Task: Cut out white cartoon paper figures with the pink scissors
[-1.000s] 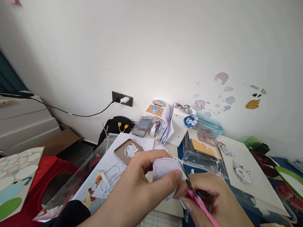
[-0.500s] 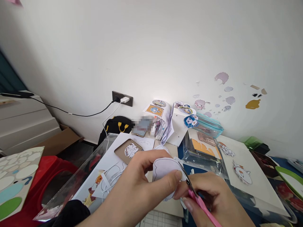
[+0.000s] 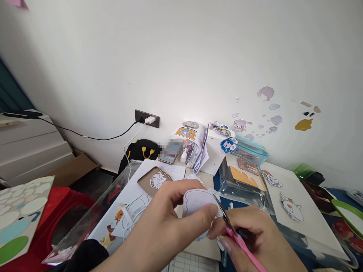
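My left hand [image 3: 167, 223] pinches a white paper cutout [image 3: 195, 202] between thumb and fingers at the bottom middle of the view. My right hand [image 3: 255, 238] is closed on pink-handled scissors [image 3: 241, 245], whose dark blades [image 3: 222, 213] meet the right edge of the cutout. Both hands hover low over the cluttered table, and the bottom edge of the view cuts off my wrists.
Behind my hands lie a white sheet with printed figures [image 3: 136, 200], a brown tin [image 3: 154, 180], clear plastic boxes [image 3: 244, 181] and a board with stickers [image 3: 289, 196]. A black bag [image 3: 140, 150] and a wall socket with a charger [image 3: 147, 119] sit at the wall. At left stands a red stool [image 3: 65, 211].
Almost nothing has changed; the hands, cutout and scissors stay where they were, and the view has shifted very slightly.
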`<state>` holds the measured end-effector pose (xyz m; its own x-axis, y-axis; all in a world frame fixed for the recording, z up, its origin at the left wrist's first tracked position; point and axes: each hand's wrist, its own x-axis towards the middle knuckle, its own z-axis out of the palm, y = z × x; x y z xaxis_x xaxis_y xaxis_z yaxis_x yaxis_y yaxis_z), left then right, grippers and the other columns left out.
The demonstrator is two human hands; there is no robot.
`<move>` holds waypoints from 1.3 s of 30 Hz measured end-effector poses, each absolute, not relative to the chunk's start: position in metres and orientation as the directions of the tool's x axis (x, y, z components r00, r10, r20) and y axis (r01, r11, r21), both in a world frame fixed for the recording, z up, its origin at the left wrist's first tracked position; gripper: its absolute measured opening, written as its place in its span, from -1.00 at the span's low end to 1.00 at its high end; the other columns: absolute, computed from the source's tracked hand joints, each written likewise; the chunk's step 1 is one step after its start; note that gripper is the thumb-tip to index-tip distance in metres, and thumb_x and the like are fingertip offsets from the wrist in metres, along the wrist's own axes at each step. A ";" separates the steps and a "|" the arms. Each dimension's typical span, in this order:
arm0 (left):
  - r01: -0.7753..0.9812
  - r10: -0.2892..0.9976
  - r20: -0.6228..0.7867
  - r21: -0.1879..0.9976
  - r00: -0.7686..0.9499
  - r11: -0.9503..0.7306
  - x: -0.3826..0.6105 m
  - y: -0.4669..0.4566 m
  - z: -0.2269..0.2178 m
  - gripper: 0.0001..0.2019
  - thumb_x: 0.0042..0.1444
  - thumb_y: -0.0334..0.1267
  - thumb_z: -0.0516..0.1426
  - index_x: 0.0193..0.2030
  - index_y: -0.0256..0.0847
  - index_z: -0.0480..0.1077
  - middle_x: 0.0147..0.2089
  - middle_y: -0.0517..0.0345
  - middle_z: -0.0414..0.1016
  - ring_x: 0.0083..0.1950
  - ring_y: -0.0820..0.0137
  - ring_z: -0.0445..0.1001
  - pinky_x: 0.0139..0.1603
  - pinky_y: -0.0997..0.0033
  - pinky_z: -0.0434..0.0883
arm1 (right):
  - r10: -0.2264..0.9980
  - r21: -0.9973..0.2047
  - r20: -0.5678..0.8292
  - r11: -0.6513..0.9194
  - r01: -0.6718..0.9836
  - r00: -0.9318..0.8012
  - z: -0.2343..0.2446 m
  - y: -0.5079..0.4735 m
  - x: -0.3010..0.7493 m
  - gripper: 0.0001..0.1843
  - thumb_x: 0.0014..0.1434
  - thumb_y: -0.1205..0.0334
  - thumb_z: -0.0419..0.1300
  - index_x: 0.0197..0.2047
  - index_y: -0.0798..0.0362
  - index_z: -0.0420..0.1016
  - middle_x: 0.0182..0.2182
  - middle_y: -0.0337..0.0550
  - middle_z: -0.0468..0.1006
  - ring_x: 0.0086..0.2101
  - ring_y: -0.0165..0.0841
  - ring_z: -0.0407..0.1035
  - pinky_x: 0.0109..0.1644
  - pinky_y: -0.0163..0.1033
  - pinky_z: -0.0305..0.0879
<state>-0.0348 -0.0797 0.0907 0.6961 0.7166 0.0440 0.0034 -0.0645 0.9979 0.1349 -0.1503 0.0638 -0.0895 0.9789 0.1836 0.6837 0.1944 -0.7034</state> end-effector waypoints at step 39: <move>-0.024 0.811 0.094 0.995 0.577 -0.098 -0.035 -0.080 0.078 -0.80 0.15 -0.14 0.13 -0.41 -0.20 0.37 -0.47 0.28 0.29 -0.41 0.48 0.25 -0.42 0.53 0.19 | 0.975 -0.726 0.203 0.210 0.655 -0.087 0.057 -0.149 0.137 -0.75 -0.12 0.48 0.11 -0.47 0.03 0.58 -0.70 -0.33 0.30 -0.66 -0.47 0.20 -0.63 -0.44 0.17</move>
<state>-0.0349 -0.0800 0.0783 0.5774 0.8111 0.0936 -0.0238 -0.0979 0.9949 0.1366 -0.1492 0.0569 -0.0872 0.9753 0.2030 0.6550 0.2097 -0.7260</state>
